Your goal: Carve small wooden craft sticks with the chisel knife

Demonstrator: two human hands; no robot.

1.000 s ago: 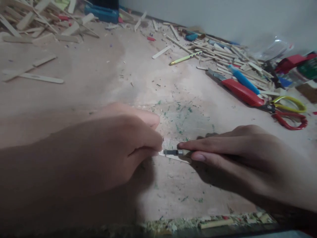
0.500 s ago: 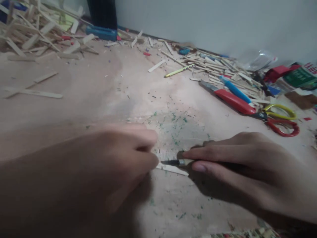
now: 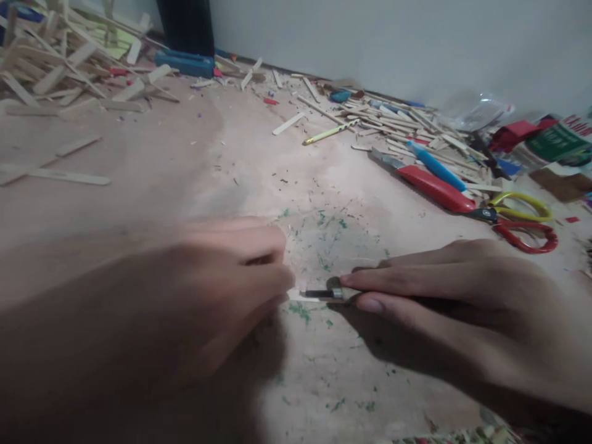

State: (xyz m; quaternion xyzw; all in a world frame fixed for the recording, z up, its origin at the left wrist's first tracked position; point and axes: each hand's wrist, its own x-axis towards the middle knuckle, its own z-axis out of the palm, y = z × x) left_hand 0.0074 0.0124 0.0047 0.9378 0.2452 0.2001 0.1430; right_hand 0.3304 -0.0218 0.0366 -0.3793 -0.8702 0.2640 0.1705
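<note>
I'm watching the left hand (image 3: 235, 271) pinching a pale flat wooden stick (image 3: 294, 296) on the pinkish wooden table (image 3: 176, 160), the right hand (image 3: 444, 299) pinching a slim dark-tipped tool (image 3: 324, 294), which should be running shallow, stopping short of the left.

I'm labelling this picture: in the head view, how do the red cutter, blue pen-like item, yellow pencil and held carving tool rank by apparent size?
1. Red cutter
2. Blue pen-like item
3. Yellow pencil and carving tool: unranked; visible lengths look alike, and the right hand hides part of the latter.
</note>
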